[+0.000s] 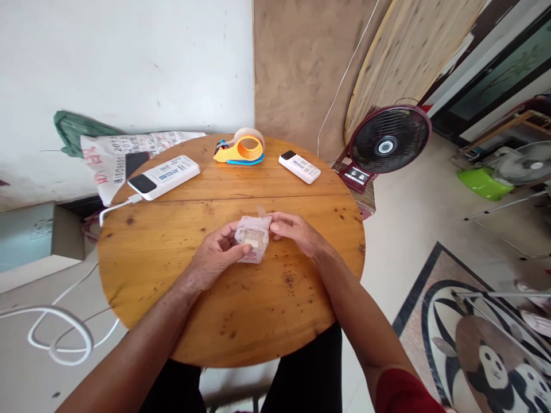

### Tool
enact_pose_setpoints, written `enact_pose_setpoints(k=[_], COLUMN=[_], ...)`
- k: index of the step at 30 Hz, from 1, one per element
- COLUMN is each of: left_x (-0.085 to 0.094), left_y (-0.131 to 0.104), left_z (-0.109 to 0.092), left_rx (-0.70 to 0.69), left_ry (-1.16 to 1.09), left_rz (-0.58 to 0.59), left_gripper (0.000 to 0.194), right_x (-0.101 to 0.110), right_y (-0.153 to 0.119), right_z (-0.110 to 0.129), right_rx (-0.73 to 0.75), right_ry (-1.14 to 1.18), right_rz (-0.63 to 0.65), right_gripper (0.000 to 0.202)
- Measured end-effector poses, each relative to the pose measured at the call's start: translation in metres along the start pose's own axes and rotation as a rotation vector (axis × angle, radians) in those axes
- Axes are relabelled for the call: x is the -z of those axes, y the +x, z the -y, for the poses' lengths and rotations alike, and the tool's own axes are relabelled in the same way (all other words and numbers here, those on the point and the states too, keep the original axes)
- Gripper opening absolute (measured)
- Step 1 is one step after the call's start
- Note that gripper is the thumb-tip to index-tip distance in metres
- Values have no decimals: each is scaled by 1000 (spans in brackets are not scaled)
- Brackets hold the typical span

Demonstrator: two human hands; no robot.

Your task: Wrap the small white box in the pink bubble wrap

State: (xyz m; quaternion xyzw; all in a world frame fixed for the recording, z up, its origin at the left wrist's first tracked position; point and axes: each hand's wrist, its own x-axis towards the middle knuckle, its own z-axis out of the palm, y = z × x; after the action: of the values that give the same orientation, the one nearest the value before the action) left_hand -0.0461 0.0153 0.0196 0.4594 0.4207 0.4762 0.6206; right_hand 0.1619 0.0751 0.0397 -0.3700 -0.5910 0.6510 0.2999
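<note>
A small, crinkled, translucent plastic packet (253,238) with something pale inside sits at the middle of a round, varnished wooden table (172,275), held between both of the person's hands. The left hand (217,252) is curled around the packet's left side, thumb lying across its front and fingers tucked behind, so it grips the packet and keeps it lifted just off the wood. The right hand (297,229) rests flatter, fingers half closed and fingertips pinching the packet's upper right edge, as if steadying that corner; both forearms reach in from the near edge. Along the far side of the table, well apart from the hands, lie a white rectangular power bank (166,175) on the left with a white cable (60,335) trailing off the table to the floor, an orange and blue tape dispenser (241,149) holding a roll of tan tape in the middle, and a small white remote control (300,166) to the right. Beyond the table on the right stands a dark red floor fan (387,143).
</note>
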Motion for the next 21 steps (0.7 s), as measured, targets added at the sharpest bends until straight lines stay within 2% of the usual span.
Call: enact_pose_setpoints(k=[3, 8, 10, 15, 21], left_x=[0, 1, 0, -1, 1], left_y=[0, 1, 2, 2, 2], left_z=[1, 3, 3, 3, 8], left_rx=[0, -27, -36, -21, -22], left_ry=[-2, -31, -49, -95, -112], left_rz=[3, 8, 16, 16, -48], left_gripper=[60, 53, 49, 45, 39], right_x=[-11, -28, -31, -33, -33], right_y=[1, 7, 7, 3, -1], right_z=[-1, -11, -13, -11, -11], right_rx=[110, 340, 407, 487, 526], right_ry=[31, -92, -144, -276, -405], right_rz=[-37, -243, -276, -257, -189], right_gripper=[35, 16, 14, 18, 21])
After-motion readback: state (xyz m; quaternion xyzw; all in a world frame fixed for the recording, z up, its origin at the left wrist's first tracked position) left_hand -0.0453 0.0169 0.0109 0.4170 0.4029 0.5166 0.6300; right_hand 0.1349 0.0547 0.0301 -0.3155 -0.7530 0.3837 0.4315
